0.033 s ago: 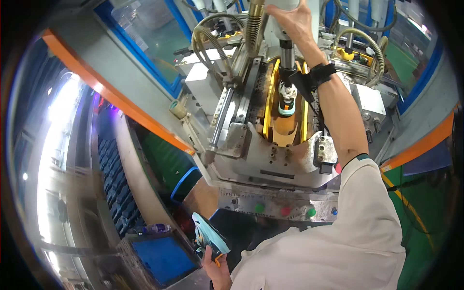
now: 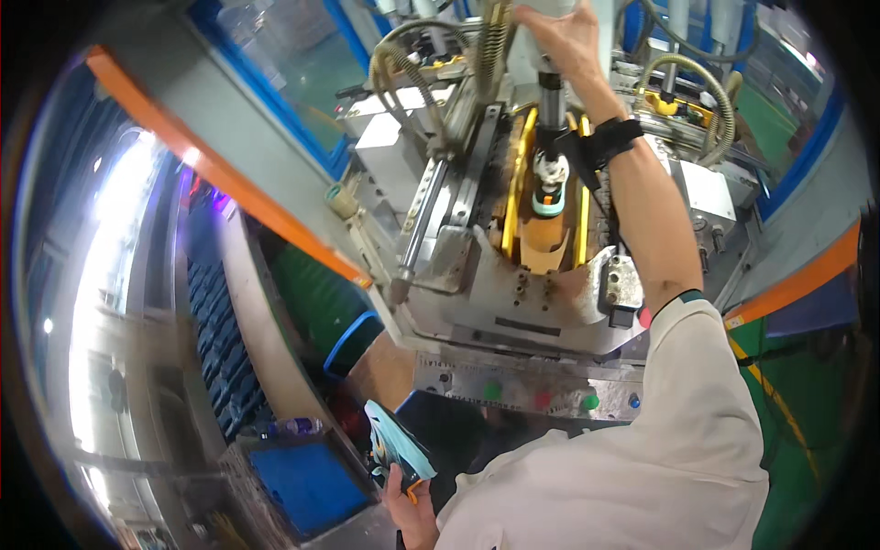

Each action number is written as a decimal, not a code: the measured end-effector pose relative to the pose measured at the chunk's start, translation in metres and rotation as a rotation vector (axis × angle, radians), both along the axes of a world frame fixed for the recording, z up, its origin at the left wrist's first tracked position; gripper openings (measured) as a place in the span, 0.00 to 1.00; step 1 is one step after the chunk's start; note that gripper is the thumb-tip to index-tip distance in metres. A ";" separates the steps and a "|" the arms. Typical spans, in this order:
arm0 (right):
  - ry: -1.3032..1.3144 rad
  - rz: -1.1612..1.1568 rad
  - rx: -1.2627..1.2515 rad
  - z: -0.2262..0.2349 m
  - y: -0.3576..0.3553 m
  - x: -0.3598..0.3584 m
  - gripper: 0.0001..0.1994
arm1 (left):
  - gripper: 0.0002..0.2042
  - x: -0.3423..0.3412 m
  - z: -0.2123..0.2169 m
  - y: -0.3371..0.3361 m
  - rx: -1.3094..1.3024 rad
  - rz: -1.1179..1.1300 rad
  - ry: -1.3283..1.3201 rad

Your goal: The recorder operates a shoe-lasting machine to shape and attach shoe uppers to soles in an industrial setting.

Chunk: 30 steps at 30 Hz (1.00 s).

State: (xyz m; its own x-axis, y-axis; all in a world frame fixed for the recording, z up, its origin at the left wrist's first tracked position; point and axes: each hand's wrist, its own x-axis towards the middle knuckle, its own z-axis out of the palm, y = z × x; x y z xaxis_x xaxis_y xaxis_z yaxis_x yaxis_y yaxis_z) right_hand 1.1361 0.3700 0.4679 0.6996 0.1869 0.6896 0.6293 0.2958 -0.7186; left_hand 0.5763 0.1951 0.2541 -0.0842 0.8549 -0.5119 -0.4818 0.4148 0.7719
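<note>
Down at the lower middle, my left hand (image 2: pixel 410 511) is closed around a light-blue shoe (image 2: pixel 399 445) with dark and orange parts. At the top, my right hand (image 2: pixel 570 46) reaches over the machine and wraps round a pale grey press cylinder (image 2: pixel 536 41); some of its fingertips are hidden or cut off by the frame's edge. Beneath the cylinder, a dark press head (image 2: pixel 552 139) on a metal rod stands over another light-blue shoe (image 2: pixel 548 203) with white laces and an orange tab. That shoe sits between two yellow side pads (image 2: pixel 515 197), partly covered by the press head.
Ribbed hoses (image 2: pixel 492 60) and metal arms flank the press. Round push buttons (image 2: pixel 590 402) line its front panel. An orange-edged frame (image 2: pixel 229 179) slants along the left. A blue-bottomed tray (image 2: pixel 307 486) and a conveyor with dark padding (image 2: pixel 218 344) lie at the left.
The view has shifted slightly, moving the upper machine parts a little to the right. Both hands keep their holds.
</note>
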 end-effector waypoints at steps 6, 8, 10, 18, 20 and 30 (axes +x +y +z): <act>0.098 0.433 -0.573 0.017 0.109 -0.075 0.23 | 0.13 -0.060 -0.021 -0.035 0.004 0.001 0.165; 0.026 0.665 -0.495 0.022 0.161 -0.178 0.22 | 0.13 -0.074 -0.026 -0.050 -0.003 0.102 0.149; -0.047 0.888 -0.423 0.026 0.181 -0.290 0.21 | 0.13 -0.102 -0.038 -0.071 -0.005 0.184 0.137; -0.207 1.151 -0.263 -0.040 0.132 -0.407 0.18 | 0.15 -0.237 -0.112 -0.155 -0.329 0.863 -0.031; -0.209 1.133 -0.257 -0.065 0.117 -0.403 0.17 | 0.17 -0.286 -0.147 -0.168 -0.367 1.025 -0.041; -1.073 1.274 -0.140 0.065 0.076 -0.796 0.14 | 0.15 -0.550 -0.223 -0.205 -0.361 1.390 0.145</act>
